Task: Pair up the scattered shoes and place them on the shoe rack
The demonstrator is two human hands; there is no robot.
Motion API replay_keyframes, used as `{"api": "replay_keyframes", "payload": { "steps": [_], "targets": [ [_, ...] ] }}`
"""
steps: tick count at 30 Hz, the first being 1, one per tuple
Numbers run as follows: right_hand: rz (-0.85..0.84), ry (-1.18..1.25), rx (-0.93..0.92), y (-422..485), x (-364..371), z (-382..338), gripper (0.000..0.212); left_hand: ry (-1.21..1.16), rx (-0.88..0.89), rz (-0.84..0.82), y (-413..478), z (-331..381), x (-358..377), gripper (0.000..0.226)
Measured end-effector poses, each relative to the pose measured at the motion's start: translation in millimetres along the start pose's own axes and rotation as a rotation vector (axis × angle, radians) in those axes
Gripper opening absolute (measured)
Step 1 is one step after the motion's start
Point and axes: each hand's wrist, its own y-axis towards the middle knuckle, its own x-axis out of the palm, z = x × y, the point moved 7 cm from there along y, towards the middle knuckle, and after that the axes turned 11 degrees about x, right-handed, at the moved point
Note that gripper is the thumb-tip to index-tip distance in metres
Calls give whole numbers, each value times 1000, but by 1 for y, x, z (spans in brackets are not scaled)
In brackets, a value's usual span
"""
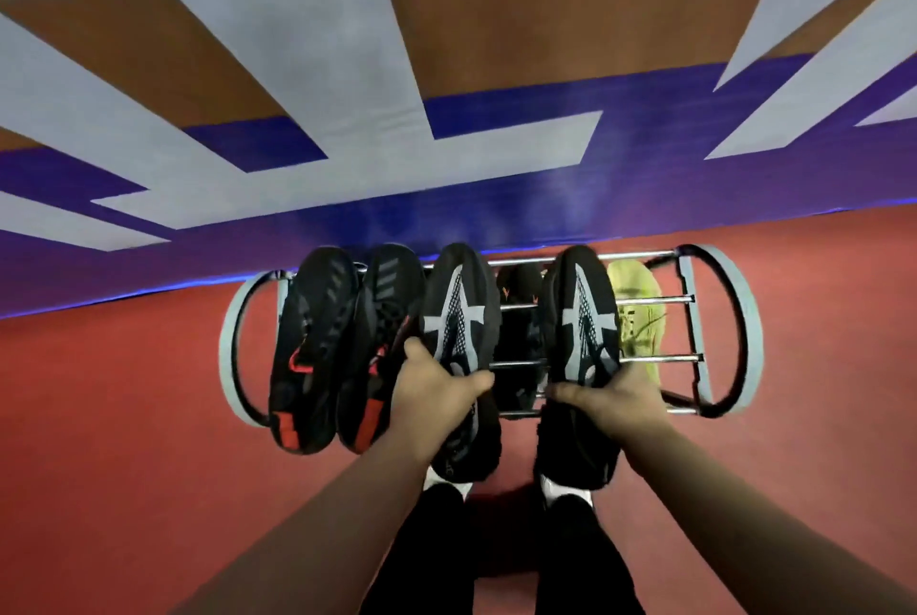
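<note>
Rack: shoe rack (694,299), chrome rails between grey end hoops, on a red floor.
Far left: two black-and-red shoes (312,331) side by side on the rack, toes at 12 o'clock.
Left hand (436,386): fingers clasped round the middle of the left grey-patterned shoe (459,307); toe at 12 o'clock, heel at 6.
Between the hands: black-and-orange shoe (521,331), seemingly on a lower tier.
Right hand (605,398): grasps the right grey-patterned shoe (578,312) the same way.
Far right: yellow-green shoe (640,312), at 1 o'clock from that hand.

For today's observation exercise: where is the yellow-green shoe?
Head view: the yellow-green shoe sits at the right end of the shoe rack, under its bars, beside the black-and-grey shoe the right hand holds.
</note>
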Motion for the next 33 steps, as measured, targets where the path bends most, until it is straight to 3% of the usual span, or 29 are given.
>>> {"api": "replay_keyframes", "payload": {
  "steps": [2, 5, 11, 15, 24, 28, 31, 33],
  "targets": [
    [101, -76, -47, 20, -5, -14, 97, 24, 31, 30, 23, 2, 13, 81],
    [128, -166, -76, 30, -4, -25, 84, 88, 15, -25, 42, -9, 31, 99],
    [101, -160, -57, 40, -4, -19, 53, 120, -33, -20, 53, -31, 31, 45],
    [124, -117, -61, 41, -6, -20, 41, 263, 1, -75, 60, -32, 28, 27],
    [79, -123, -108, 32, 21, -7, 44, 215, 62, -115, 47, -51, 38, 15],
    [44, -137, -146, 29, 29, -6, 42, 143, 99, -193, 45, -55, 41, 25],
    [-93, 35, -109, 24, 26, -1, 50, 131, 96, -297, 36, -57, 44, 36],
    [-100, 91, -65, 20, 23, 1, 44, 145, 120, -299, 28, -54, 38, 37]
  ]
}}
